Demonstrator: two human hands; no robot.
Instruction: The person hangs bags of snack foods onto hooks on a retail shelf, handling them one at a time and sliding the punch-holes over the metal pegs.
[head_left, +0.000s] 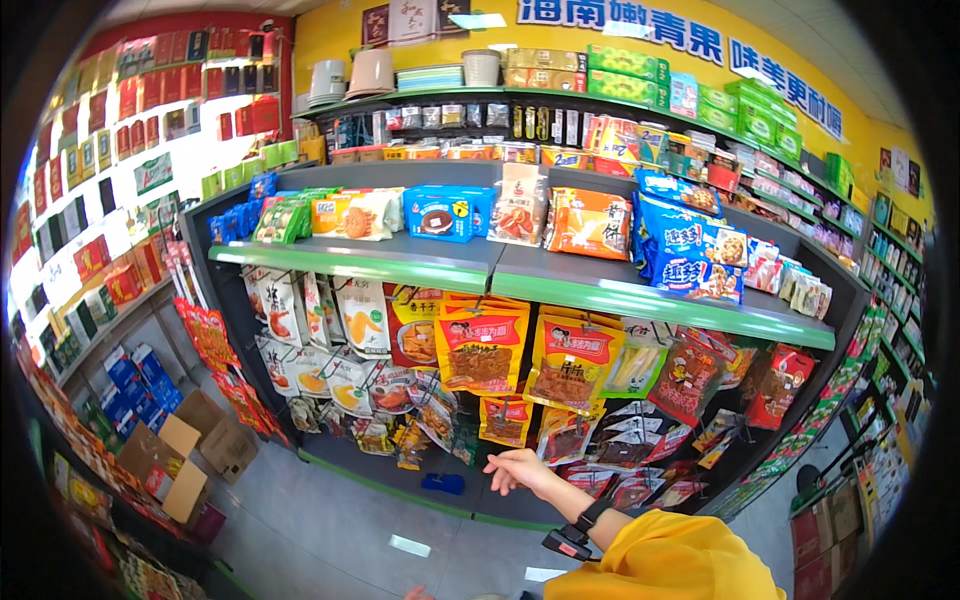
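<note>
My right hand reaches in from the lower right, palm turned down, with its fingers loosely bent and apart and nothing in them. A yellow sleeve covers the upper part of that arm, and a black strap with a small device is around the wrist. In the picture the hand lies just below a hanging yellow-and-red snack packet; I cannot tell whether they touch. To its left a flat dark blue object rests on the bottom shelf. Only fingertips of my left hand show at the bottom edge.
Snack bags hang on hooks, among them yellow-and-red packets and white pouches. Above, a green-edged shelf holds a blue biscuit box and blue cookie bags. An open cardboard box stands on the floor at left.
</note>
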